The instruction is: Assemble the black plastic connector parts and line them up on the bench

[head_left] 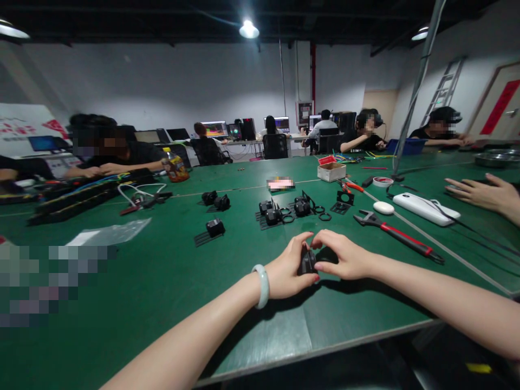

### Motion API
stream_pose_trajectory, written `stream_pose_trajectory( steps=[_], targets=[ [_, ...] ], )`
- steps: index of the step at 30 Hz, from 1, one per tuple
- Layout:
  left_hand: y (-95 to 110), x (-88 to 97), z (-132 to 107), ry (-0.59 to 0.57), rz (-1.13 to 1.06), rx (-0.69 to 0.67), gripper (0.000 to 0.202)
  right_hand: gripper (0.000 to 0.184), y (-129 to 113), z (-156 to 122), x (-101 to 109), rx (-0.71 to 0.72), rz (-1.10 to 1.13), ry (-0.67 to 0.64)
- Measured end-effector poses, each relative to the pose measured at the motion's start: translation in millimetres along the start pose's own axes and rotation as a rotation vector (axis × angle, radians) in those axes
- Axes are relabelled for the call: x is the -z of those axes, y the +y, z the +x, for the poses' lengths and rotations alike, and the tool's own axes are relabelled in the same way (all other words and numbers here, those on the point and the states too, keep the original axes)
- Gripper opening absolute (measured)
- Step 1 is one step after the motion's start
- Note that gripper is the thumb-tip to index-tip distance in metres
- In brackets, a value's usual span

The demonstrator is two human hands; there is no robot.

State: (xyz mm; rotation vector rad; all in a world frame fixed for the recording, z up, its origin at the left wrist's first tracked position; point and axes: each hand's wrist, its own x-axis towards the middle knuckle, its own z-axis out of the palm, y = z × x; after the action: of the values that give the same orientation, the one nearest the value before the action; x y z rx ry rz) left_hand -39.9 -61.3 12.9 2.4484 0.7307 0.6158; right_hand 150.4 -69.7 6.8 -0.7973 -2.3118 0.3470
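My left hand (290, 268), with a pale bangle (263, 286) on its wrist, is closed around a small black plastic part (307, 262) just above the green table (252, 330). From the other side, my right hand (339, 254) curves its fingers and thumb onto the same part, which is partly hidden by the fingers. Beyond my hands lie similar black parts: a block on a slotted plate (213, 229), a cluster with upright plates and rings (272, 213), another such set (304, 206) and a bracket with a round hole (344, 201).
An adjustable wrench (400, 235) with red-black handle lies to the right, near a white power bank (426, 208) and a white oval object (383, 208). A small box (331, 169) stands farther back. A co-worker's hand (487, 192) rests at right; a bottle (176, 165) stands left.
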Motion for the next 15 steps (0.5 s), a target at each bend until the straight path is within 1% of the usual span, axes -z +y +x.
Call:
stream_pose_trajectory(
  steps=[3, 7, 15],
  targets=[
    [0.2, -0.1, -0.1, 0.005, -0.003, -0.015, 0.07, 0.032, 0.8, -1.1, -1.5, 0.045, 0.041, -0.018],
    [1.4, -0.2, -0.5, 0.002, 0.0, -0.021, 0.069, 0.037, 1.7, -1.8, -5.9, 0.068, 0.077, -0.006],
    [1.4, 1.2, 0.2, -0.028, 0.036, -0.003, 0.071, 0.032, 1.2, -0.7, -7.6, 0.069, 0.06, 0.002]
  ],
)
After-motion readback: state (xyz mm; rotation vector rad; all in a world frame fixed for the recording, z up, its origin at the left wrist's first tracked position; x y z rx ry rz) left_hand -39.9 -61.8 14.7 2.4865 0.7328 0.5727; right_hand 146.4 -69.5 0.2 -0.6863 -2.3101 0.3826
